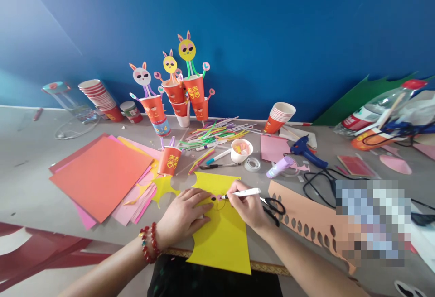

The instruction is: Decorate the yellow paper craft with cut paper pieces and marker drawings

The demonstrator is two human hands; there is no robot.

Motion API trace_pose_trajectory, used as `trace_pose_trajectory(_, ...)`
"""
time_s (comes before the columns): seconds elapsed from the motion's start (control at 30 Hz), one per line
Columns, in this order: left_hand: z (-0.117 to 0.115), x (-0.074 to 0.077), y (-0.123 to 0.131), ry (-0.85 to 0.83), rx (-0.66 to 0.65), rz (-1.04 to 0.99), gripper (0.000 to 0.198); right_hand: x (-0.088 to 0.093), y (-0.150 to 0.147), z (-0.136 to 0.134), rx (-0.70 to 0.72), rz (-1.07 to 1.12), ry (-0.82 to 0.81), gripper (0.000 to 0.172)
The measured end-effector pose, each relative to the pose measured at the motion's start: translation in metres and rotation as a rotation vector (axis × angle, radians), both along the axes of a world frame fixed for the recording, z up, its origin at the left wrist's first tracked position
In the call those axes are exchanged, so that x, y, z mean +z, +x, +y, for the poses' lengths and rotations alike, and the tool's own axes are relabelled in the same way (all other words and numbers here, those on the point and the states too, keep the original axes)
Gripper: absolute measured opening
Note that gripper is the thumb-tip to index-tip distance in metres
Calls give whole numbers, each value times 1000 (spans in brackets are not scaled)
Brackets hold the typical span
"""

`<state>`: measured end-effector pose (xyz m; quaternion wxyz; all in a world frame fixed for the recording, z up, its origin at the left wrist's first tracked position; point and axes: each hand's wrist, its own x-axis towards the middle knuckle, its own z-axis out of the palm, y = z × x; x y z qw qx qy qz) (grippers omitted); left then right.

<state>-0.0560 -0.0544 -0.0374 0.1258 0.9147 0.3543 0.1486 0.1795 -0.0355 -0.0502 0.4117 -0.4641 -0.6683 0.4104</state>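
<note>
My left hand lies spread on a yellow paper sheet with curved cutouts along its edge, pressing it to the table. In my right hand is a white marker, pinched between the fingers. Its dark tip touches or nearly touches a small pink paper piece on the sheet. Beside it lies another pink piece with a black spot, close to my left fingertips. A curved pencil line shows on the yellow paper just below. Black-handled scissors lie right of my right hand, partly hidden by it.
Orange and pink paper sheets are stacked left. Behind stand red paper cups with rabbit figures, loose colored sticks, a white cup of scraps, and tape. A blue glue gun and punched orange paper lie right.
</note>
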Motion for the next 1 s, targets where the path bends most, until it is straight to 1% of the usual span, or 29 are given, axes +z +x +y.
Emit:
trace_pose_trajectory(0.4,1,-1,-1,16,-6,-17,31,2,-1,0,9,-132,20,19)
trace_pose_trajectory(1.0,0,0,0,6,-3,-6,31,3,-2,1,12,-176,33,19)
